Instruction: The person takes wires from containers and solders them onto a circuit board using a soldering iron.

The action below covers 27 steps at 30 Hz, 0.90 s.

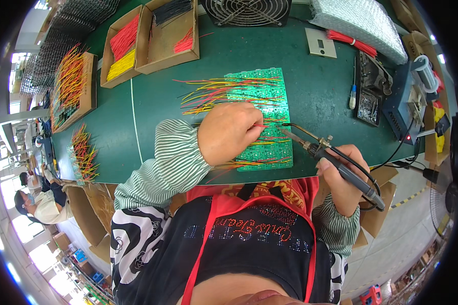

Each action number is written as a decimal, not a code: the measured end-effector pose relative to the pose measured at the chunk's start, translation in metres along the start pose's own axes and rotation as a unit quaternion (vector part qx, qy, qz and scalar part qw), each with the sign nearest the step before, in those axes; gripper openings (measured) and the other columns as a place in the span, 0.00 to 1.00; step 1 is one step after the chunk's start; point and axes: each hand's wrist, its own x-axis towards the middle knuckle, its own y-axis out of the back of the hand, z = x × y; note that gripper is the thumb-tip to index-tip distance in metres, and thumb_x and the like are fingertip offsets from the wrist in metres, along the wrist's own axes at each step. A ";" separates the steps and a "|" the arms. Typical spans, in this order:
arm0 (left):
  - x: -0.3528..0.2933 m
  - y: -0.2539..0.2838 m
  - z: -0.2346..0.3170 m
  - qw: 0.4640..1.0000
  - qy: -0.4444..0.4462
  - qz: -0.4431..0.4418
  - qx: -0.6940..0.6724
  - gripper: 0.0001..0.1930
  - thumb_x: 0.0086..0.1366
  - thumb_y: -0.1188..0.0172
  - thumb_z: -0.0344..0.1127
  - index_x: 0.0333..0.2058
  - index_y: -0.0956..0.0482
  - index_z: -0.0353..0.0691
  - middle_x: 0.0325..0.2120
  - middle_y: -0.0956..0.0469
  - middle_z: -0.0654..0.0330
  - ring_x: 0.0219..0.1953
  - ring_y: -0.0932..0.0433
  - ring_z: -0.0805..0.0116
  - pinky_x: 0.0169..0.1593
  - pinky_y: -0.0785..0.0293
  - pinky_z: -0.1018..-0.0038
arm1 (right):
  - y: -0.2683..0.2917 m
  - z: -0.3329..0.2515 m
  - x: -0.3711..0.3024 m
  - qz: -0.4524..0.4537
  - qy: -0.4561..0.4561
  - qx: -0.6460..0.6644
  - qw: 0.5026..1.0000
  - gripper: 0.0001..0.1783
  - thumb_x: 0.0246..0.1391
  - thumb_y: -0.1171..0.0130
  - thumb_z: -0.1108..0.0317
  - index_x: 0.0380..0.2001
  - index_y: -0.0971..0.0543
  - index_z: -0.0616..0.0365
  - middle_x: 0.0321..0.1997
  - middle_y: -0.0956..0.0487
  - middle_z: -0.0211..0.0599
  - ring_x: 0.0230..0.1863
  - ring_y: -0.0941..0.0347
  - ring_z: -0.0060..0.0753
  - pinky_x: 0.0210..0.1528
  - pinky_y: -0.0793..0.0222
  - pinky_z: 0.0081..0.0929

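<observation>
A green circuit board panel (276, 104) lies on the green bench mat in front of me. Rows of red and yellow wires (208, 91) stick out from it toward the left. My left hand (232, 127) is over the panel, its fingers pinched on a red wire (260, 125). In my right hand (345, 175) is a soldering iron (341, 168) with a thin metal feed tube fixed along it. Its tip points left at the board close to my left fingertips. Whether the tip touches the board I cannot tell.
Cardboard boxes of red, yellow and black wires (122, 43) stand at the back left. More wired boards (84, 152) lie at the left. A fan (247, 11) is at the back. On the right are a soldering station (404, 109), a black tray (369, 107) and a screwdriver (352, 97).
</observation>
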 end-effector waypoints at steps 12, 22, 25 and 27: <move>0.008 0.001 0.012 0.998 -0.046 0.052 0.001 0.04 0.55 0.42 0.32 0.27 0.24 0.38 0.25 0.24 0.57 0.29 0.25 0.58 0.32 0.30 0.66 | 0.010 0.002 -0.005 0.022 0.000 -0.015 1.000 0.10 0.41 0.37 0.75 0.29 0.25 0.64 0.24 0.23 0.32 0.26 0.28 0.17 0.30 0.32 0.15; 0.018 -0.013 0.009 1.000 -0.022 0.017 -0.012 0.07 0.55 0.41 0.35 0.26 0.24 0.38 0.24 0.25 0.58 0.28 0.25 0.59 0.31 0.30 0.67 | 0.009 0.005 -0.002 0.023 -0.006 -0.006 1.000 0.10 0.41 0.37 0.75 0.29 0.25 0.65 0.24 0.23 0.32 0.26 0.28 0.16 0.30 0.32 0.15; 0.018 -0.013 0.009 1.000 -0.015 0.008 -0.009 0.07 0.55 0.41 0.36 0.26 0.24 0.39 0.24 0.25 0.58 0.28 0.24 0.59 0.31 0.30 0.67 | 0.009 0.004 0.001 0.012 -0.002 -0.007 1.000 0.09 0.42 0.38 0.76 0.29 0.25 0.65 0.24 0.23 0.32 0.26 0.29 0.16 0.30 0.32 0.14; 0.018 -0.013 0.008 1.000 -0.012 0.002 -0.006 0.07 0.55 0.41 0.36 0.26 0.24 0.39 0.24 0.25 0.59 0.28 0.24 0.59 0.31 0.30 0.67 | 0.009 0.004 0.001 0.004 0.005 -0.013 1.000 0.09 0.42 0.38 0.76 0.29 0.25 0.65 0.24 0.23 0.32 0.26 0.29 0.16 0.29 0.32 0.14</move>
